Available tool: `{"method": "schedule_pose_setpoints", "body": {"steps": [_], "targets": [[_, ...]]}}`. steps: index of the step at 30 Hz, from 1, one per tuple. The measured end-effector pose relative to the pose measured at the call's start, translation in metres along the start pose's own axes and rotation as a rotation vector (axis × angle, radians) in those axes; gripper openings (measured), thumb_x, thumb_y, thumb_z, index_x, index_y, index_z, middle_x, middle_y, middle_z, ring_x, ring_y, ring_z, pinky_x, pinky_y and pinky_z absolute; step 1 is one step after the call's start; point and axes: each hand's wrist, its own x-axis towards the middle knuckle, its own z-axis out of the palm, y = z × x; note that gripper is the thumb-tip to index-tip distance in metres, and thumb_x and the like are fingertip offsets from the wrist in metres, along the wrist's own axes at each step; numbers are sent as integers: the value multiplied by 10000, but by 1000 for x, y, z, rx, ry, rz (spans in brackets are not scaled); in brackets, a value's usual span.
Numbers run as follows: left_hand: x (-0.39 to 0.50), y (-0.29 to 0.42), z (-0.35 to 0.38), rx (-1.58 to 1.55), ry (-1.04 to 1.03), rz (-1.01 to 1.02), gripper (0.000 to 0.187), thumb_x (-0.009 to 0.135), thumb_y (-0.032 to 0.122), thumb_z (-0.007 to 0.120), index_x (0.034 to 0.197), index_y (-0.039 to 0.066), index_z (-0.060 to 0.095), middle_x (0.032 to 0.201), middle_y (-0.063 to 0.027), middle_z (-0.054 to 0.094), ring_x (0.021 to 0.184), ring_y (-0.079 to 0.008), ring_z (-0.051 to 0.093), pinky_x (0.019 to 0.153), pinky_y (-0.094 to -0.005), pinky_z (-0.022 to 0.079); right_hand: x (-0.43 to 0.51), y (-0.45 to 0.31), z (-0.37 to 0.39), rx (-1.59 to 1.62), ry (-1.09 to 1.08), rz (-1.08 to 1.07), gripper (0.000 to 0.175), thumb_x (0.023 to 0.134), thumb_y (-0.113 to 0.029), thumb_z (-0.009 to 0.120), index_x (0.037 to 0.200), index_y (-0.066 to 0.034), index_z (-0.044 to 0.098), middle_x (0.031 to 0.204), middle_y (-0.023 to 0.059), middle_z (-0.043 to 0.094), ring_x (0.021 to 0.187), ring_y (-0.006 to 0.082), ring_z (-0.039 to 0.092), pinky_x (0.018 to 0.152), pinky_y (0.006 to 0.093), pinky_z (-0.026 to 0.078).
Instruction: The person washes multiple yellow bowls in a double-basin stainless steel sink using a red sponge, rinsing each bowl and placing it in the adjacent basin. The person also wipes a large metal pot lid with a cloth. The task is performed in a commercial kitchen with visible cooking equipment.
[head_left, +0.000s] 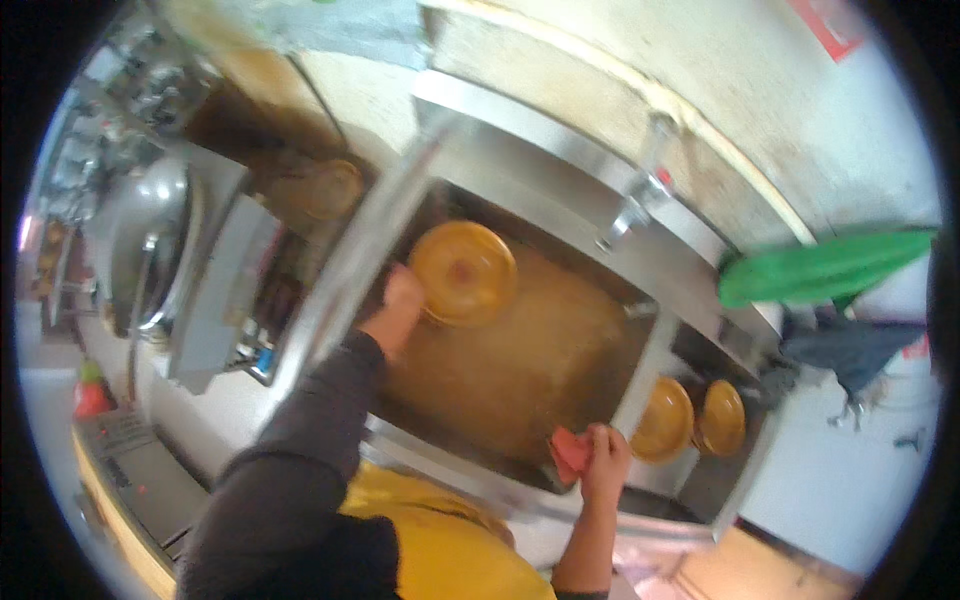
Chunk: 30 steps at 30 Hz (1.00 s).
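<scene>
A round orange-brown dish (466, 271), with a reddish spot at its middle, is held by its left rim in my left hand (403, 300). It is over the large steel sink basin (525, 330), which holds murky brown water. My right hand (606, 457) grips a red cloth (571, 453) at the basin's near right corner, by the divider. Just right of that hand, an orange-brown dish (663, 420) leans on edge in the smaller basin, with another such dish (724, 417) beside it.
A steel tap (637, 201) stands on the sink's back ledge. A green item (825, 266) and a dark cloth (847, 349) are at the right. To the left are a large metal wok or bowl (150, 240) and a grey panel (221, 292). The sink's near rim (450, 457) runs before me.
</scene>
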Motion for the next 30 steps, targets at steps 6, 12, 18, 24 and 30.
{"method": "schedule_pose_setpoints", "body": {"steps": [6,12,18,24,30], "targets": [[-6,-11,-9,-141,-45,106,370,946,289,496,1157,28,653,1193,-186,651,1105,-321,638,901,-460,528,-4,15,33,227,-87,110,188,957,-173,574,891,-12,643,774,60,644,715,132,571,659,276,471],[-26,9,-50,-377,-131,-66,296,881,177,564,1077,-13,676,1096,-202,676,1011,-321,669,870,-405,539,4,27,48,444,-84,224,126,959,-139,563,947,-15,584,806,72,608,723,159,583,654,306,513],[-57,-15,-42,49,-187,770,252,789,124,683,1000,-13,684,971,-171,695,867,-302,690,773,-363,567,5,12,69,508,-186,278,142,921,-119,615,955,-5,538,787,86,597,598,178,579,484,330,488],[-113,-20,-33,-1598,-634,-86,538,756,-10,568,1286,74,528,1177,-89,629,1022,-245,624,843,-387,539,35,40,96,447,-308,474,193,848,-124,721,963,-66,577,722,52,587,510,166,529,437,297,437],[-160,-5,-56,-1473,-811,-120,601,708,64,543,1307,33,508,1211,-77,608,1104,-255,589,973,-417,472,80,95,111,-330,-85,-29,235,914,-216,624,1092,-62,628,989,91,644,798,270,625,669,406,503]]}}
